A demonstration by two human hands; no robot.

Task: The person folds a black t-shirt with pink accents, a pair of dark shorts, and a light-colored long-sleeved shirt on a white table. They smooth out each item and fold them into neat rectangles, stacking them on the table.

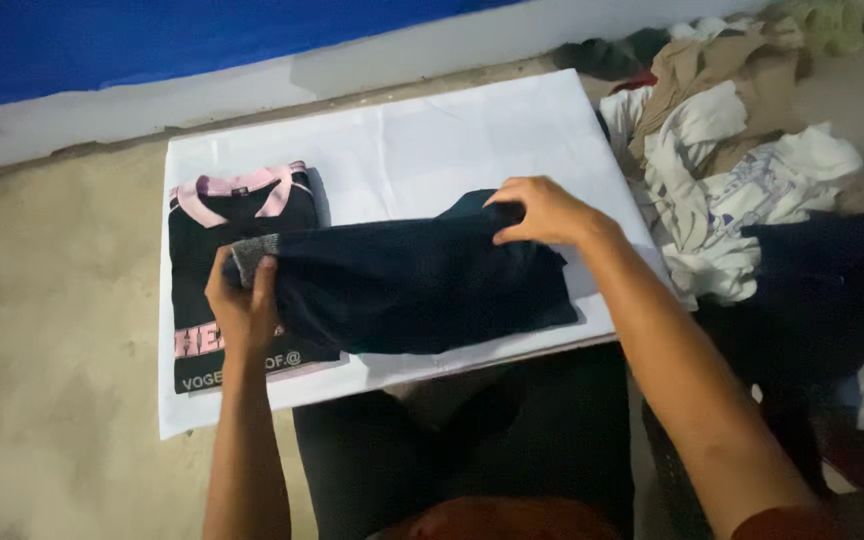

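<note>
A dark navy garment (412, 285) lies partly folded across a white sheet (432, 140) on the floor. My left hand (242, 305) grips its left end, where a grey ribbed edge shows. My right hand (542, 212) pinches the garment's upper right edge. Under the garment's left end lies a folded black shirt with a pink collar (237, 215) and pink and white lettering near its bottom.
A heap of loose clothes (742, 170) in white, tan and dark colours lies to the right of the sheet. A blue and white wall (152, 60) runs behind. Bare sandy floor (52, 330) lies to the left. My dark-clad legs (472, 450) are below the sheet.
</note>
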